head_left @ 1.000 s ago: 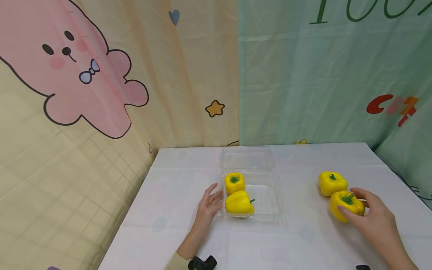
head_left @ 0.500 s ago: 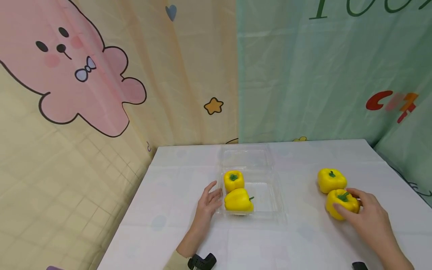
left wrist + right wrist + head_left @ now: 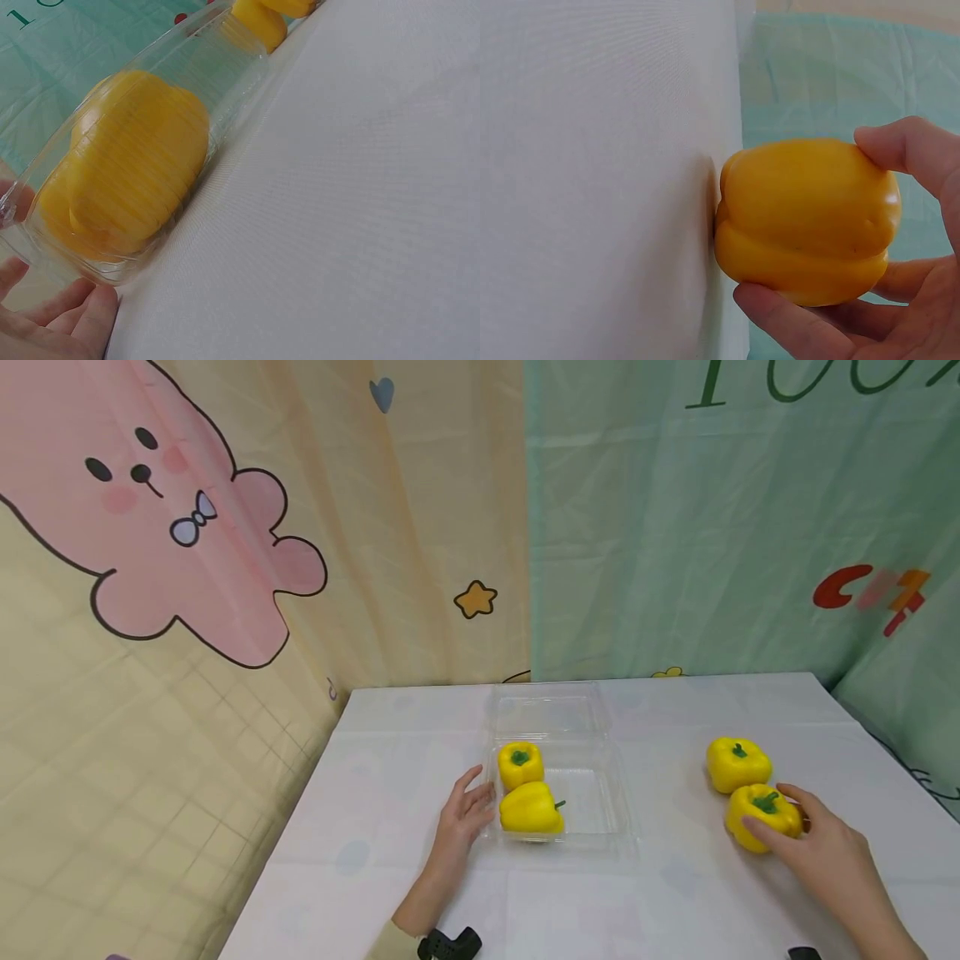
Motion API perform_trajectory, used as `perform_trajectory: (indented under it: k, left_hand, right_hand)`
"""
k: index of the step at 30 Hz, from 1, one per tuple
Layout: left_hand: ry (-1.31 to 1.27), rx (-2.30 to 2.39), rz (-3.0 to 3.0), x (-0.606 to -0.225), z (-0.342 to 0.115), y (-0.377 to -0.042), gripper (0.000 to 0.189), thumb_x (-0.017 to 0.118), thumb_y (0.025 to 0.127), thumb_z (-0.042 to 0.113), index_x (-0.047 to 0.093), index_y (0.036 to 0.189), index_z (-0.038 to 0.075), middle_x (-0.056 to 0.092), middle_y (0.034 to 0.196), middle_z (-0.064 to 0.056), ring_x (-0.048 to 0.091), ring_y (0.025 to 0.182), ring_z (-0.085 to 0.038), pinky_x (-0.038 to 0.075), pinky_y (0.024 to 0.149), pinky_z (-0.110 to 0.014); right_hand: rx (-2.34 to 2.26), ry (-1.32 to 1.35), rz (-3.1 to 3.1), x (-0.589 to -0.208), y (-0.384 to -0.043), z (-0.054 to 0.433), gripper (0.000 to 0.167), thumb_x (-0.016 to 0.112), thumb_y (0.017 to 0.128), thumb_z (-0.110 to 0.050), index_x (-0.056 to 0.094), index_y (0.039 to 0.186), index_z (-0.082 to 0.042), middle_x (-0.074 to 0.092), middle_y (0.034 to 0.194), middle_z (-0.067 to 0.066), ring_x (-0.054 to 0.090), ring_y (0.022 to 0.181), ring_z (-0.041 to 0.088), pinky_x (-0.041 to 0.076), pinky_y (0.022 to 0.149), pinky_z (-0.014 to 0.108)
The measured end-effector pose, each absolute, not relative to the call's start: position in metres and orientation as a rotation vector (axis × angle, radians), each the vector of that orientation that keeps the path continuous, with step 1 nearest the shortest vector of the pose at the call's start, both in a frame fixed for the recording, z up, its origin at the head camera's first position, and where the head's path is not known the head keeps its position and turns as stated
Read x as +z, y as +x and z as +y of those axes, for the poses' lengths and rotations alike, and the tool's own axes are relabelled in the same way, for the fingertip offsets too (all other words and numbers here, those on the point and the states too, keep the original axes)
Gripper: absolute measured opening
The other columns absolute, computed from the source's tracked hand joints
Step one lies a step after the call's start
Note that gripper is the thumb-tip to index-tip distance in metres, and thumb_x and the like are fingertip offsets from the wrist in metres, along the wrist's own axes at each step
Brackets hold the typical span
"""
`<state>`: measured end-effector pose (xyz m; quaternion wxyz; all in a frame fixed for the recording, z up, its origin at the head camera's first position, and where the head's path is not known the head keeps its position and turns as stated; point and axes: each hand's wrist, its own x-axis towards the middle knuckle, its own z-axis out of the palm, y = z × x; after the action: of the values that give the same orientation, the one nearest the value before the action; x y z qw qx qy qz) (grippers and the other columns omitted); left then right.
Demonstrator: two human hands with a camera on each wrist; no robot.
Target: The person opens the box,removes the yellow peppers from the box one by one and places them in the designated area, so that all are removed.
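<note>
At the right of the table, my right hand (image 3: 821,852) grips a yellow bell pepper (image 3: 765,818) between thumb and fingers. In the right wrist view this bell pepper (image 3: 802,225) is close to the white cloth, held from its side. Another yellow bell pepper (image 3: 738,766) sits just behind it. A clear plastic clamshell container (image 3: 592,789) lies with its lid (image 3: 551,710) folded back. Two yellow bell peppers, one upright (image 3: 521,766) and one on its side (image 3: 531,808), rest in its left half. My left hand (image 3: 462,818), fingers loosely extended, touches the container's left side.
A white cloth covers the table (image 3: 405,752). Fabric hangings stand behind it, cream with a pink bear (image 3: 202,552) on the left and green (image 3: 675,543) on the right.
My right hand and the bell pepper it grips have shifted slightly left over the last second. The left hand, the container and the other bell peppers stay in place.
</note>
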<state>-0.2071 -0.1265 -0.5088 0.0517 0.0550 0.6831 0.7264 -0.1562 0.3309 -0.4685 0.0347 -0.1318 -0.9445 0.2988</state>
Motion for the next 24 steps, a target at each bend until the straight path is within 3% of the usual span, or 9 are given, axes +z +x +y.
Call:
perform_trajectory:
  k: [24]
  left_hand:
    - [0.199,2.219,2.081,-0.5115,-0.1274,-0.2067,0.064,0.054,0.099,0.007,0.031,0.157,0.019,0.046,0.149,-0.019,0.039,0.142,-0.034,0.03,0.114,-0.053]
  right_hand:
    - [0.97,-0.375,-2.882,-0.4772,-0.1589,0.327,0.11,0.063,0.089,-0.066,0.023,0.144,0.02,0.035,0.132,0.045,0.04,0.115,0.058,0.037,0.086,0.072]
